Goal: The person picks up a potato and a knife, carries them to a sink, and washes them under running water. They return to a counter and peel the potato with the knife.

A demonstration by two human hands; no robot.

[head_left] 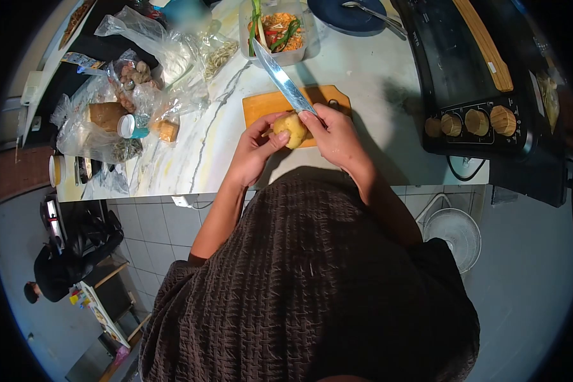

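Note:
My left hand (256,148) grips a yellow, partly peeled-looking potato (290,130) above the wooden cutting board (259,109). In my right hand (337,135) is a long knife (280,77), its blade pointing up and to the left, away from me. The fingers of both hands come close together beside the potato. Past the board stands a clear plastic container (289,57) with shredded orange food and green stalks; the knife's tip reaches over its near left edge.
Plastic bags (175,57) of food and a small jar (132,126) lie at the left. A dark blue plate (344,18) with cutlery is at the back. A black oven (471,121) stands at the right. Another person (54,274) is at the far lower left.

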